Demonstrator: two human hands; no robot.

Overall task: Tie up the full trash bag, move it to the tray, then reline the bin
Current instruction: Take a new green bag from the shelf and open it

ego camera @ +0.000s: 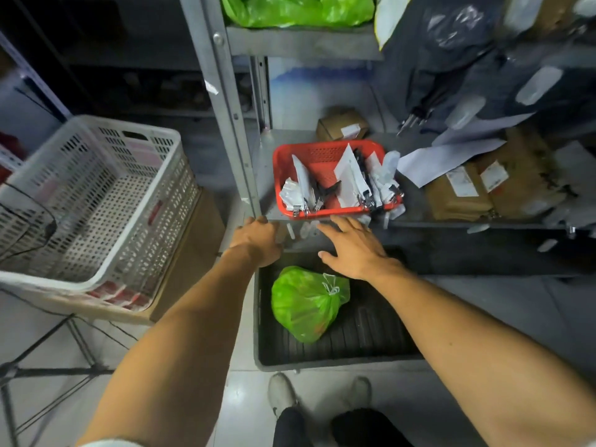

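Observation:
A tied green trash bag (306,303) lies on its side in a black ribbed tray (364,341) on the floor, its knot pointing right. Both my arms stretch out above the tray toward the shelf edge. My left hand (258,240) hovers palm down at the shelf's front left corner, fingers loosely curled and holding nothing. Beside it, my right hand (351,248) is spread flat with fingers apart, just under the red basket (325,153) that sits on the shelf. More green bags (296,9) rest on the upper shelf. No bin shows in view.
A metal shelf upright (225,108) stands right behind my left hand. A white perforated crate (93,195) rests on a cardboard box at the left. Brown parcels (483,188) and papers fill the shelf at the right. My shoes (283,395) stand in front of the tray.

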